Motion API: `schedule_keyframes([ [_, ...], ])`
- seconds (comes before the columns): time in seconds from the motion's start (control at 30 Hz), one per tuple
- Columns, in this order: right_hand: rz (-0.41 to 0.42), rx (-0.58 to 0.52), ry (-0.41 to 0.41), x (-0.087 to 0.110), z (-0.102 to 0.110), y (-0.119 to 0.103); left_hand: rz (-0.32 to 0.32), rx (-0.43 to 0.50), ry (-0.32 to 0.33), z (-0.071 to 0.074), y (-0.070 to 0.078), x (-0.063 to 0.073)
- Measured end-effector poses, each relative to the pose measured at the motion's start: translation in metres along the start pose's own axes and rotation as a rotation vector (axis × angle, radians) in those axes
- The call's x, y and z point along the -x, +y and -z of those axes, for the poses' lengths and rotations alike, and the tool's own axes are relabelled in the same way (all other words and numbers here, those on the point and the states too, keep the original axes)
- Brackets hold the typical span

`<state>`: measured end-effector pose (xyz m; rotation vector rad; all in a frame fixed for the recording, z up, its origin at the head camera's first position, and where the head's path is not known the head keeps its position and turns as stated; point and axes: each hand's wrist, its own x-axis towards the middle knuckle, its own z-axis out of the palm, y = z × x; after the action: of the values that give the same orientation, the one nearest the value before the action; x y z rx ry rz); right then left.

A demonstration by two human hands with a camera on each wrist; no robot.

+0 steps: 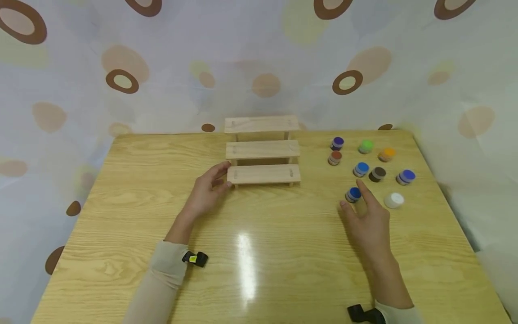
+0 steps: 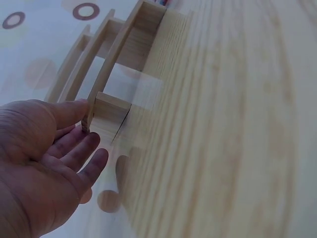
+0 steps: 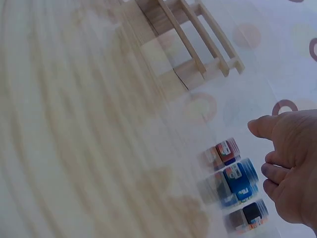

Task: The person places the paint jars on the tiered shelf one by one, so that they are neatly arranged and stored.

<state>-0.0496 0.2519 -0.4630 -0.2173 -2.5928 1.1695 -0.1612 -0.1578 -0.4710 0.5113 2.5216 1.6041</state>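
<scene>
The right hand [image 1: 370, 222] has thumb and index finger spread; the short cylindrical dark-blue-topped jar [image 1: 353, 194] sits at their gap, upright, nearer the right edge of the wood-grained surface [image 1: 291, 252]. The left hand [image 1: 205, 192], farther off, pinches the pale three-tier wooden stand's [image 1: 263, 174] left end. The jar shows a pale rim.

Blurry jar labels [image 3: 235, 171], both sleeves [image 1: 167, 265] partly beyond the head view's edge
</scene>
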Motion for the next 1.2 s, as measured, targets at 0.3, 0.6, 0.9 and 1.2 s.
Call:
schedule_keyframes([
  [0.3,-0.013,-0.045,0.043,-0.009,-0.001,0.017,0.011,0.046,0.015,0.004,0.001,0.001],
  [0.6,-0.07,-0.121,0.184,-0.021,-0.018,0.025,0.032,0.074,0.006,0.007,0.002,0.001],
  [0.9,-0.082,-0.138,0.136,-0.025,-0.019,0.026,0.021,0.11,-0.008,0.003,0.001,-0.001],
  [1.2,0.102,-0.092,-0.048,-0.033,-0.017,0.0,0.023,0.109,-0.027,0.001,0.001,-0.001],
])
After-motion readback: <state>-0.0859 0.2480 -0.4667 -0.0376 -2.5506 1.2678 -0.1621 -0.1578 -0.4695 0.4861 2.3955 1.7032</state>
